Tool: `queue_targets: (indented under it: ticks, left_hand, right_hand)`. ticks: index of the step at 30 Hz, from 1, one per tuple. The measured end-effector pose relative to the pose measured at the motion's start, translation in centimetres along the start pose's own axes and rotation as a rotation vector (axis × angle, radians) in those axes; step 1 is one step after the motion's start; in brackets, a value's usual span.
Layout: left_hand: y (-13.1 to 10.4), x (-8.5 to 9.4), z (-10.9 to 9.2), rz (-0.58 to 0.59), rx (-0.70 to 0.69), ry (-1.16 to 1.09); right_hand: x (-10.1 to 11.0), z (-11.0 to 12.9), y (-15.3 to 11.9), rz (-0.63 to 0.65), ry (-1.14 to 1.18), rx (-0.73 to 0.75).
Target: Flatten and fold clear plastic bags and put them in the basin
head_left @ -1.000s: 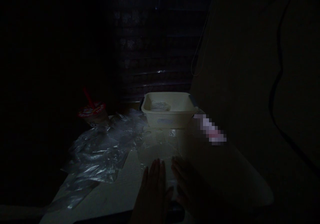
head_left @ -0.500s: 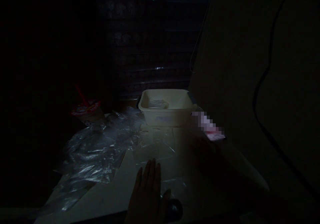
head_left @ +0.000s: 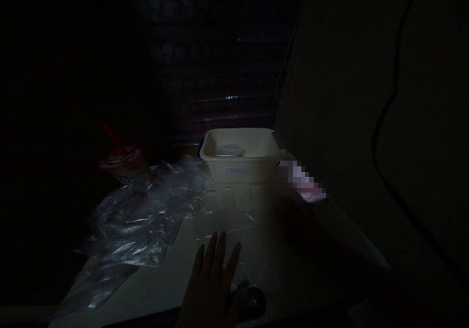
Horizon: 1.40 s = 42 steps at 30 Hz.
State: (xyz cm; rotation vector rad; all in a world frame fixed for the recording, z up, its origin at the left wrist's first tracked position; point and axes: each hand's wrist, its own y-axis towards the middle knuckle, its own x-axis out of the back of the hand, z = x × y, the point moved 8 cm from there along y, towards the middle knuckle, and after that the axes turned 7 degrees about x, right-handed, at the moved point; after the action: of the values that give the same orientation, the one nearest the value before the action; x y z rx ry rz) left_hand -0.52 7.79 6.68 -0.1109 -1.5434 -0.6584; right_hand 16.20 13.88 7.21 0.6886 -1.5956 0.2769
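Note:
My left hand (head_left: pixel 210 284) lies palm down near the table's front edge, its fingers stretched out and spread. Beside its thumb is a rounded, shiny black object (head_left: pixel 256 302) whose kind I cannot make out. Just ahead of the fingertips, a clear plastic bag (head_left: pixel 223 220) lies flat on the pale table. My right hand (head_left: pixel 296 223) is in deep shadow over the table's right side, and its fingers are too dark to read. Close beyond it lies a flat pinkish object (head_left: pixel 314 195), partly blurred out by pixels.
A cream plastic basin (head_left: pixel 242 169) with dark handles stands at the back, a clear plastic piece (head_left: pixel 229 150) inside. Crumpled clear plastic bags (head_left: pixel 135 220) cover the table's left side. Behind them a drink cup (head_left: pixel 128 164) holds a red straw. A dark cable (head_left: pixel 377 133) hangs at right.
My left hand's fingers have spread wider apart, and the hand has shifted slightly left. My right hand has moved slightly left. The whole view has shifted slightly.

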Motion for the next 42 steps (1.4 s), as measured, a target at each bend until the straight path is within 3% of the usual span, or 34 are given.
queue_targets:
  ticks: [4, 8, 12, 19, 23, 25, 30, 36, 42]
  left_hand:
    - [0.0, -0.1, -0.4, -0.013, 0.007, -0.046]
    - [0.0, -0.9, -1.9, -0.054, -0.009, -0.116]
    - [-0.1, -1.3, -2.5, -0.007, -0.035, -0.07]
    - [-0.2, -0.4, -2.1, 0.057, -0.076, -0.044]
    - [0.2, -0.1, -2.8, 0.028, -0.108, -0.05]
    - [0.5, -0.1, -3.7, 0.009, -0.146, -0.05]
    - [0.4, -0.3, -5.7, -0.094, -0.206, 0.04]
    - [-0.4, -0.7, -6.4, -0.155, -0.172, 0.064]
    - [-1.2, -1.2, -6.8, -0.245, -0.024, -0.049]
  right_hand:
    - [0.4, -0.1, 0.2, -0.002, 0.016, 0.043]
    - [-0.4, 2.9, 0.0, 0.006, 0.045, 0.139]
    - [-1.2, 5.5, 0.2, 0.034, 0.092, 0.255]
    - [-2.1, 1.6, 0.5, 0.091, 0.07, 0.153]
    - [-2.2, 0.3, 0.3, 0.041, 0.006, 0.035]
    - [-1.8, 1.2, 0.3, 0.003, 0.002, 0.042]
    - [-1.2, 5.2, 0.7, 0.007, 0.118, 0.302]
    - [-2.6, 2.3, 2.4, 0.161, 0.131, 0.164]
    - [-1.7, 4.5, 4.1, 0.106, 0.248, 0.377]
